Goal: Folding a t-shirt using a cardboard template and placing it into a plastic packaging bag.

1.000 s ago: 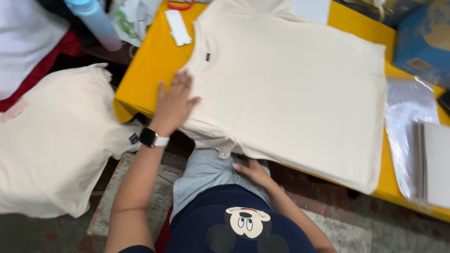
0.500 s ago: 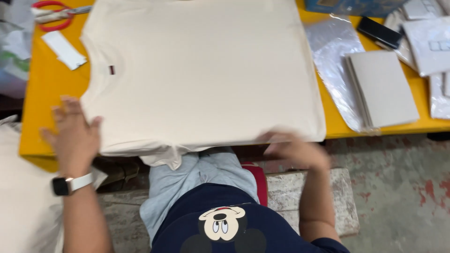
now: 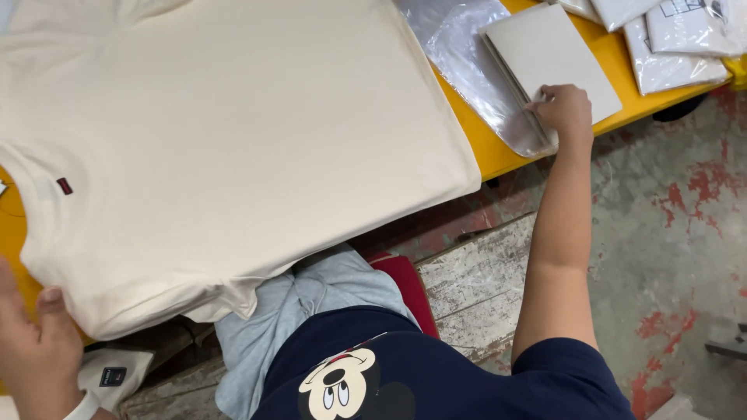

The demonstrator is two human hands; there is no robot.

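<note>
right hand [image 3: 566, 110]: arm stretched to the far right, fingertips curled onto the near corner of the top card; whether it pinches that card or just rests on it, can't tell.
card stack [image 3: 554, 53]: stiff, flat grey-white boards, far right on the yellow table [image 3: 498, 155], lying on a clear plastic bag [image 3: 467, 54]. Judged light and rigid, with slippery faces; best taken at a corner or edge, thumb under, so only one sheet lifts.
left hand [image 3: 33, 354]: near left, fingers loosely spread, thumb up, just beside the hem corner of the t-shirt [image 3: 226, 140]; contact unclear.
t-shirt: cream, spread flat over the table, hem hanging off the near edge. Soft and limp, so it needs two-point holds or it will bunch.
far right: more bagged items [image 3: 677, 39].
vs 0.5 s ago: right hand was at the shirt's near right hem, now over on the cards. Left hand has dropped lower and nearer. View has swung right.
</note>
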